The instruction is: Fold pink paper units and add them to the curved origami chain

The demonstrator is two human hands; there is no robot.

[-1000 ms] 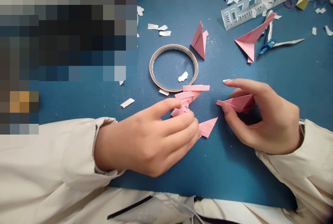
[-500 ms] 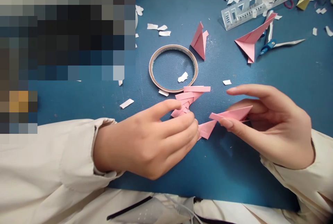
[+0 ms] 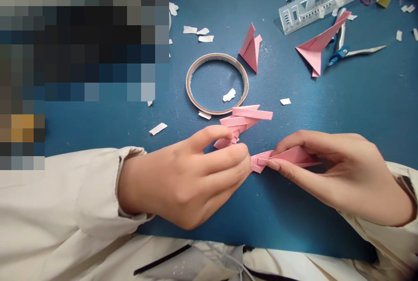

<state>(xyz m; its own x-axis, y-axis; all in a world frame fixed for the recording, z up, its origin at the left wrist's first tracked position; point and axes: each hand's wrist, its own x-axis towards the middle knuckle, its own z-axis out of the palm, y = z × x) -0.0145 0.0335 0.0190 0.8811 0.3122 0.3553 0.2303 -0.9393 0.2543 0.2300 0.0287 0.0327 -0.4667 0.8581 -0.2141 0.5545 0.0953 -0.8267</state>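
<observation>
- While the right grip pinches one pink, pointed folded-paper piece (image 3: 298, 155) between thumb and fingers, what's the left doing?
- Left hand (image 3: 192, 176): fingers curled, thumb in, closed on an interlocked pink folded-paper chain (image 3: 240, 125). Contact partly hidden behind the fingers.
- Location?
- Both over the blue desk (image 3: 313, 229), some way in from its near edge. Right hand (image 3: 339, 176) has its piece's narrow end against a pink paper tip (image 3: 256, 168) poking out at the left fingertips. Can't tell if that tip belongs to the chain.
- Nearby?
- Narrow brown-and-white tape ring (image 3: 188, 85) just beyond the chain, white paper scrap (image 3: 229, 95) inside it. Farther from the near edge: small pink folded-paper piece (image 3: 251, 50) beside the ring; larger one (image 3: 310, 52) partly over a blue-and-silver hinged tool (image 3: 342, 52); clear plastic ruler (image 3: 307, 18) beyond.
</observation>
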